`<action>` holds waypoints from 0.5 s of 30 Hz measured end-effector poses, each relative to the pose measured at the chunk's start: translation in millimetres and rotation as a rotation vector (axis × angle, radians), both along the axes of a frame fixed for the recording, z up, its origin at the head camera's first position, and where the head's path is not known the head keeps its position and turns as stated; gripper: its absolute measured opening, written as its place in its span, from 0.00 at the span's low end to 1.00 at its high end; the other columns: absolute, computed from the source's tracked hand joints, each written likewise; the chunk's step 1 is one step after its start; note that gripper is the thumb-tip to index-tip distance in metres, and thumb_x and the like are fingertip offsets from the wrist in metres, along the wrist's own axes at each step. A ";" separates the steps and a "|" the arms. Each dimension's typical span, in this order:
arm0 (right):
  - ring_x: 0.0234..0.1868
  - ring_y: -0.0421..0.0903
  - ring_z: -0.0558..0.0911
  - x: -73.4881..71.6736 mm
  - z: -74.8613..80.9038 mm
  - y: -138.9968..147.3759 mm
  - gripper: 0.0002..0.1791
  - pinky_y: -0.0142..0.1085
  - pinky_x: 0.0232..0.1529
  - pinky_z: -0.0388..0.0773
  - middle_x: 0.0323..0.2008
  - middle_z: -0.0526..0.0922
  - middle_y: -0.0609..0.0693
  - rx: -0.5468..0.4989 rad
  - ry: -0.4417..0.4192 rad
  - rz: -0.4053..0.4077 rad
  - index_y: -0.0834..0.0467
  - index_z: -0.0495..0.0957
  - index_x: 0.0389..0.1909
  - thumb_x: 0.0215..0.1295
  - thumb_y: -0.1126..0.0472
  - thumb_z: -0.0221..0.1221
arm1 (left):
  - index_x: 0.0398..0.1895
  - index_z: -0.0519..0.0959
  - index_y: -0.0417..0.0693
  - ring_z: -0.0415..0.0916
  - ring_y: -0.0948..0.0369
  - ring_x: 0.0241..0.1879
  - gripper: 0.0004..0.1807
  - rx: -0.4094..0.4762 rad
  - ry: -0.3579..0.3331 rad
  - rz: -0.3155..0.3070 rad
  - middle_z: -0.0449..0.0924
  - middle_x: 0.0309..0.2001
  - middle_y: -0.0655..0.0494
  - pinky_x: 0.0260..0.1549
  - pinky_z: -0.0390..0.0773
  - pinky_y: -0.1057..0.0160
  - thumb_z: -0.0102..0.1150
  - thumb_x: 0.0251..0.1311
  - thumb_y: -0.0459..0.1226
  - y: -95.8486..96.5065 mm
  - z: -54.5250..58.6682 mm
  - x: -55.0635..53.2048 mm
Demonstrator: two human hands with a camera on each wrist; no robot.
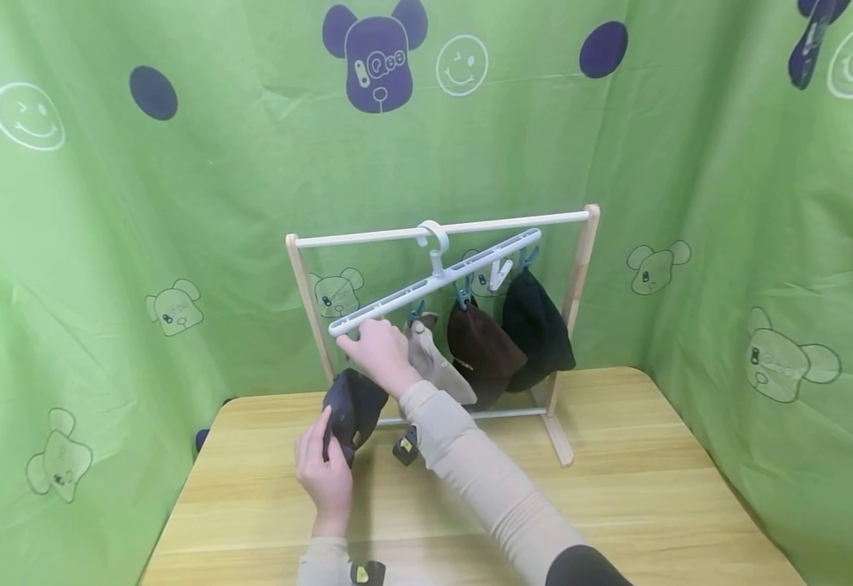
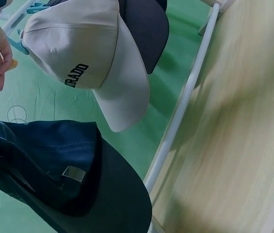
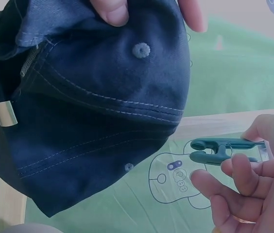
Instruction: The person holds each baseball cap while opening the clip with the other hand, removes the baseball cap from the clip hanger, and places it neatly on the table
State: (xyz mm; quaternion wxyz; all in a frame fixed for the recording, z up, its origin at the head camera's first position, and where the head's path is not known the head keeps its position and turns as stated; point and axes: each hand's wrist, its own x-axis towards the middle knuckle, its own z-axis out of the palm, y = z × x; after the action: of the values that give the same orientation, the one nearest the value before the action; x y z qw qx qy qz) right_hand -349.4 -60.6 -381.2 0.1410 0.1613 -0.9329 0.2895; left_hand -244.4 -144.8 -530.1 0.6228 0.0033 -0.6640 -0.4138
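My left hand (image 1: 326,480) holds a navy baseball cap (image 1: 356,415) below the low left end of a tilted white clip hanger (image 1: 434,282). In the right wrist view, left-hand fingertips grip the cap's crown (image 3: 112,82), and a metal buckle (image 3: 5,113) shows on its strap. My right hand (image 1: 381,356), up at that hanger end, pinches a teal clip (image 3: 210,151) between thumb and fingers. The clip's jaws point toward the cap, with a gap between them. Beside the right hand hangs a beige cap (image 2: 78,43) with dark lettering, clipped to the hanger.
A brown cap (image 1: 483,350) and a black cap (image 1: 536,334) hang farther right. Between their clips is a white clip (image 1: 500,275). The hanger hooks on a rack's top bar (image 1: 368,238); the rack stands on a wooden table (image 1: 632,472) before a green curtain (image 1: 251,163).
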 end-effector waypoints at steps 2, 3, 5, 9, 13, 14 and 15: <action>0.13 0.40 0.64 0.2 0.3 0.3 0.26 0.32 0.13 0.58 0.09 0.63 0.42 -0.001 -0.002 -0.003 0.49 0.63 0.10 0.62 0.39 0.52 | 0.44 0.85 0.39 0.76 0.48 0.38 0.26 0.003 0.000 0.007 0.84 0.37 0.39 0.52 0.72 0.79 0.56 0.43 0.12 -0.7 -0.3 -0.1; 0.13 0.40 0.64 0.4 0.4 0.4 0.26 0.32 0.13 0.58 0.09 0.63 0.42 -0.001 -0.006 -0.005 0.49 0.64 0.11 0.62 0.38 0.52 | 0.44 0.85 0.39 0.76 0.49 0.39 0.25 0.004 -0.001 0.009 0.84 0.37 0.39 0.52 0.72 0.79 0.56 0.44 0.12 -1.2 -0.5 0.1; 0.13 0.40 0.64 1.0 0.7 0.7 0.26 0.32 0.13 0.57 0.10 0.64 0.42 0.000 -0.013 -0.009 0.49 0.64 0.11 0.62 0.38 0.52 | 0.44 0.85 0.39 0.76 0.49 0.38 0.25 0.005 -0.002 0.013 0.84 0.37 0.39 0.52 0.72 0.79 0.56 0.44 0.12 -2.2 -1.0 0.2; 0.12 0.39 0.63 1.9 0.8 0.8 0.26 0.31 0.13 0.56 0.09 0.64 0.42 -0.004 -0.013 -0.011 0.49 0.64 0.12 0.63 0.38 0.53 | 0.44 0.85 0.38 0.76 0.48 0.39 0.25 0.019 -0.010 0.019 0.83 0.37 0.38 0.52 0.72 0.80 0.56 0.44 0.11 -4.0 -1.0 1.4; 0.12 0.39 0.62 1.9 0.6 0.6 0.26 0.30 0.12 0.55 0.09 0.64 0.42 -0.005 -0.006 -0.010 0.49 0.64 0.11 0.63 0.39 0.53 | 0.45 0.84 0.38 0.76 0.49 0.40 0.26 0.035 -0.028 0.019 0.83 0.38 0.38 0.53 0.71 0.80 0.55 0.44 0.12 -7.4 -1.4 3.2; 0.12 0.39 0.62 1.8 0.6 0.5 0.26 0.30 0.12 0.55 0.09 0.64 0.42 -0.006 -0.008 -0.010 0.49 0.64 0.11 0.63 0.39 0.53 | 0.45 0.84 0.39 0.76 0.50 0.40 0.26 0.037 -0.032 0.019 0.83 0.38 0.38 0.53 0.71 0.80 0.55 0.44 0.12 -8.2 -1.0 3.9; 0.12 0.39 0.62 1.8 0.9 0.5 0.26 0.30 0.12 0.55 0.09 0.64 0.42 -0.007 -0.011 -0.009 0.49 0.65 0.12 0.63 0.38 0.53 | 0.45 0.84 0.39 0.76 0.51 0.41 0.26 0.039 -0.036 0.017 0.83 0.38 0.38 0.53 0.72 0.80 0.55 0.45 0.12 -9.1 -0.7 4.8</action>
State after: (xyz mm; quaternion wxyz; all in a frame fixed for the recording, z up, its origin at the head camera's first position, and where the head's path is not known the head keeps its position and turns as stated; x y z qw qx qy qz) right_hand -347.6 -60.1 -380.4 0.1380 0.1549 -0.9334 0.2928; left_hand -239.6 -153.9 -530.8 0.6140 0.0288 -0.6669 -0.4211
